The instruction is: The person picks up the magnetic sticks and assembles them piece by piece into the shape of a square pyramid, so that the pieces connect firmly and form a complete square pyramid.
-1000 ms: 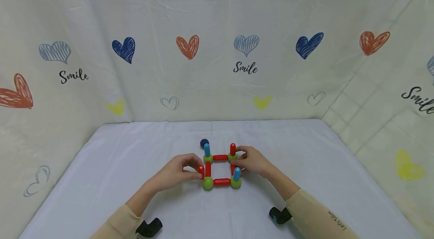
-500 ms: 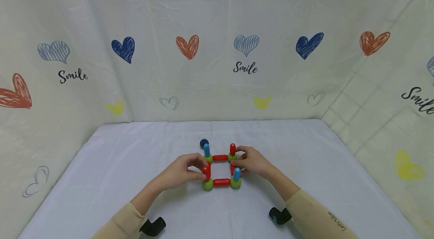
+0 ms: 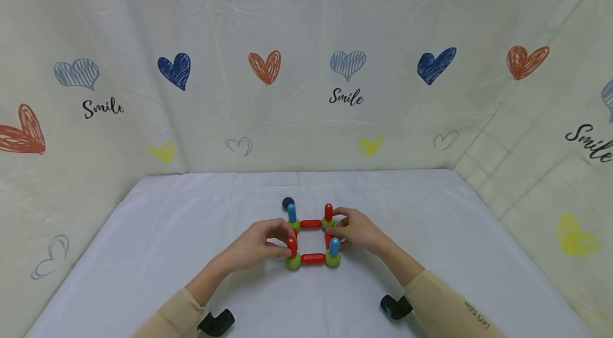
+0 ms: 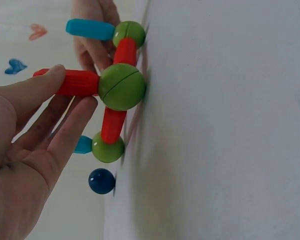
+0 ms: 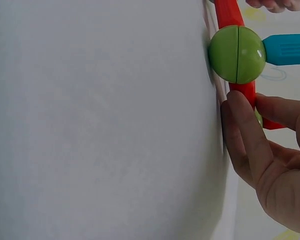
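A square of red rods joined by green balls lies on the white cloth. My left hand (image 3: 261, 242) pinches an upright red rod (image 4: 79, 83) between thumb and fingers; its lower end meets the near-left green ball (image 4: 122, 87). With thumb and fingers on either side, my right hand (image 3: 356, 227) grips the square's right-hand red rod (image 5: 246, 92), partly hidden by the fingers. Blue rods stand on the near-right ball (image 3: 332, 258) and the far-left ball (image 3: 294, 226). Another upright red rod (image 3: 328, 211) rises from the far-right ball.
A loose dark blue ball (image 3: 288, 203) lies just behind the far-left corner. White cloth (image 3: 383, 194) covers the table, and a curtain (image 3: 306, 18) printed with hearts hangs behind it. Black wrist devices (image 3: 216, 322) are strapped below both hands.
My left hand has moved a little right with the red rod, from beside the square to over the near-left green ball. The right hand has stayed in place.
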